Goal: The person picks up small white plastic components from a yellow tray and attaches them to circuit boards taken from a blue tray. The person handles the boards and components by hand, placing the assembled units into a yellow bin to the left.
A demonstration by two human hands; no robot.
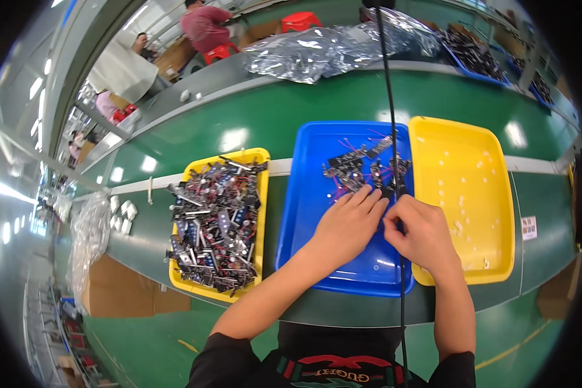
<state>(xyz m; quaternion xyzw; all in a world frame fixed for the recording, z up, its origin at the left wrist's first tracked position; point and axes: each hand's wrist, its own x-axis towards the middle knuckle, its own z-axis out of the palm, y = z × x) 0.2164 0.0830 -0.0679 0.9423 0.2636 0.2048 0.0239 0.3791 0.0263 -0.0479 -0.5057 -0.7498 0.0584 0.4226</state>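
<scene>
Broadly, the green desk (142, 220) takes up most of the space, and on a clock face centred on the blue tray, crumpled silver sheeting (317, 52) lies beyond it at 12 o'clock. The blue tray (304, 220) stands in front of the person, with a yellow tray (475, 233) just beside it at 3 o'clock and a second yellow tray (262, 207), apart from it, at 9. Lower down, at 8 o'clock, is a brown carton (119, 288). A heaped pile (216, 220) of dark and metallic pieces fills the 9 o'clock tray. Over the blue tray, the left hand (349, 223) points to 1 o'clock, its grip nearly straight with fingers close together; whether it pinches anything I cannot tell. The right hand (427, 236), at 4 o'clock, has its grip curled, thumb toward forefinger, a black cord (389, 97) crossing in front; what it may pinch is hidden. The dark wired parts (348, 169), with thin red leads, lie loose in the blue tray from 12 to 1 o'clock, right by the left fingertips. Small white bits (458, 226) are scattered in the 3 o'clock tray.
</scene>
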